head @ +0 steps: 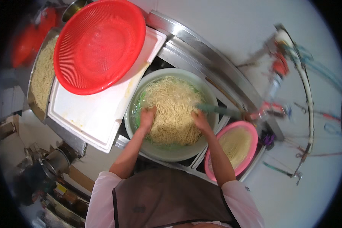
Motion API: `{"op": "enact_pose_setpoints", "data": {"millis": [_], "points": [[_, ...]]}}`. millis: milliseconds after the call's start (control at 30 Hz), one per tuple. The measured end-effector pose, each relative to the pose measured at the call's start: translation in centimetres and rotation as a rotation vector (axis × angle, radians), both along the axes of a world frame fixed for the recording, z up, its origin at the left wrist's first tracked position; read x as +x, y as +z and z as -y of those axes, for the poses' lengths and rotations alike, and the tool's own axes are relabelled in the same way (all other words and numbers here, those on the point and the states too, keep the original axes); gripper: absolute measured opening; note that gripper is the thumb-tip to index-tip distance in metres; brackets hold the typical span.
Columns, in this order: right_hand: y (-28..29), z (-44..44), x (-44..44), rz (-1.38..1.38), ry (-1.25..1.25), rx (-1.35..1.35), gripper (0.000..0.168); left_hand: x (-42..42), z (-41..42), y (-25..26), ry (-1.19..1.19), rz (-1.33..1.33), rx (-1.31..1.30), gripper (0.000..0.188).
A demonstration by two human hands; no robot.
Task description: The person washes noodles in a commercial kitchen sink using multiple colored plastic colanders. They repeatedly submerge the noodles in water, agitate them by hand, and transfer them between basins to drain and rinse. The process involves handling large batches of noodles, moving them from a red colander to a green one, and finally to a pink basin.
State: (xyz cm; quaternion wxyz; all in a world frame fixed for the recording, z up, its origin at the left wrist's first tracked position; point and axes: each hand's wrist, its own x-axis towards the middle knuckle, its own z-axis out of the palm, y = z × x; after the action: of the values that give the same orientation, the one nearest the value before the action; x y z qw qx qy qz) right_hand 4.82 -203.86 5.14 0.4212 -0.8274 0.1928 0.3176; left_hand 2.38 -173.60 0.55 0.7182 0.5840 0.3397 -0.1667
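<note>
A large pale basin (171, 156) of water stands before me. Inside it, a big mass of yellow noodles (173, 114) sits in a green basket (137, 121), of which only parts show. My left hand (147, 117) grips the left side of the mass, its fingertips buried among the strands. On the opposite side, my right hand (200, 121) holds the noodles with curled fingers. Just beyond that hand, a blurred green hose (213, 109) reaches over the basin's rim toward the noodles.
A red colander (102, 47) rests on a white foam lid (82, 114) at left. Beyond it is a metal tray (35, 107) of noodles. A pink basket (252, 136) with more noodles stands at right, near my forearm. A metal ledge (199, 37) runs along the wall.
</note>
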Motion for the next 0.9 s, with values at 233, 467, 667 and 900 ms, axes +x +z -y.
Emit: {"op": "enact_pose_setpoints", "data": {"millis": [233, 467, 667, 900], "points": [[-12.2, 3.4, 4.7, -0.376, -0.635, 0.634, 0.067, 1.3, 2.8, -21.2, 0.136, -0.223, -0.778, 0.039], [-14.8, 8.3, 0.7, -0.193, -0.201, 0.938, 0.071, 6.7, 2.6, 8.7, -0.483, 0.302, -0.028, 0.045], [13.0, -2.0, 1.2, 0.361, 0.234, 0.562, 0.057, 4.0, 3.0, 21.4, -0.673, 0.686, 0.206, 0.042], [22.9, -4.9, -1.6, 0.522, 0.297, 0.435, 0.044, -1.5, 6.1, 23.0, -0.529, 0.609, 0.045, 0.053]]}}
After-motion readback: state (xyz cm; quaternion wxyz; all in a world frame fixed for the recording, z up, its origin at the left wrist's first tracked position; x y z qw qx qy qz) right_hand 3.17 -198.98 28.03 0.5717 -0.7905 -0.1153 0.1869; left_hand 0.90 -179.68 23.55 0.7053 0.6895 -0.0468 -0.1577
